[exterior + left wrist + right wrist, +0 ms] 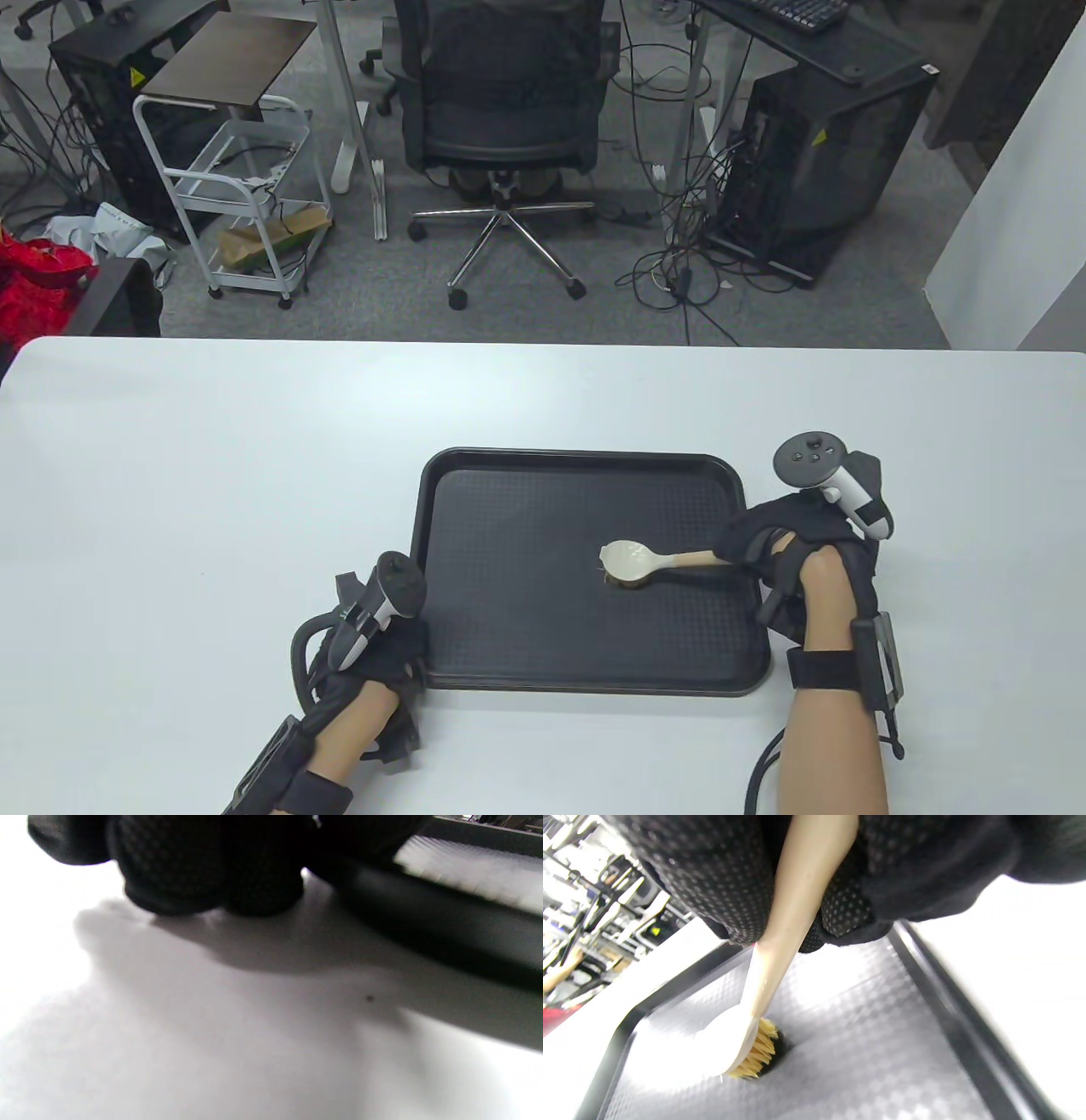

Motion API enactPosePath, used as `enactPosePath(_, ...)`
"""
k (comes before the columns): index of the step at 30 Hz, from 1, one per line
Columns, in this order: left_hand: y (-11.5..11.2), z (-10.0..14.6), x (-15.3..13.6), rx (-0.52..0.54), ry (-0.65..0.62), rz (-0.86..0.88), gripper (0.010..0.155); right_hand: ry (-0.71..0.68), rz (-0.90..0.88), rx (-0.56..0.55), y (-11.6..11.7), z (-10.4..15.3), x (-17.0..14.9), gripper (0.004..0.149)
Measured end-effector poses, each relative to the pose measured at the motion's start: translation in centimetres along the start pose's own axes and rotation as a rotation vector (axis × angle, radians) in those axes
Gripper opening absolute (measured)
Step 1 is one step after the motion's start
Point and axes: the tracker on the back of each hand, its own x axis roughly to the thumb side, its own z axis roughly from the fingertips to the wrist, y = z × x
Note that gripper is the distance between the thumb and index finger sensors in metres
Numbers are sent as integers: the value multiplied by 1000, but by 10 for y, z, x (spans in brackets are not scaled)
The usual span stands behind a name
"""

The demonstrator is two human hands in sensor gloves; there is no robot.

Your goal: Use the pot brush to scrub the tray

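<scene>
You're mid-scrub: your right hand [785, 564] grips the pot brush [632, 564] handle, bristles down on the tray [509, 628] floor (right of centre). Your left hand [373, 654] rests at the tray's near-left corner, finger state unclear. Next, sweep toward unscrubbed areas, I'd judge.

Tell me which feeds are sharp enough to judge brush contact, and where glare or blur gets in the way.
Table view: sharp, evenly lit; pot brush head sits on the tray, handle in the right hand. Right wrist view: bristles readable against the tray floor, though glare whitens it and the edges smear. Left wrist view: soft and overexposed; left hand fingers a dark blur by the tray rim.
</scene>
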Motion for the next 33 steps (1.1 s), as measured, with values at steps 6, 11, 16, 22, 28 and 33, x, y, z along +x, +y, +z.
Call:
enactPosePath(6,0,0,0,0,1,0,60,40,-113,-18,-15,2,-40,43)
enactPosePath(11,0,0,0,0,2,-1,60,99,-227,-43,-27,8,-82,42)
enactPosePath(16,0,0,1,2,3,-7,60,142,-258,-104,-40,22,-101,42)
enactPosePath(22,0,0,1,5,5,-8,60,-43,-218,-108,-43,31,-60,43)
enactPosePath(28,0,0,0,0,6,2,60,-360,-147,-5,-12,30,37,46)
enactPosePath(33,0,0,0,4,6,1,60,-412,15,24,38,20,102,46)
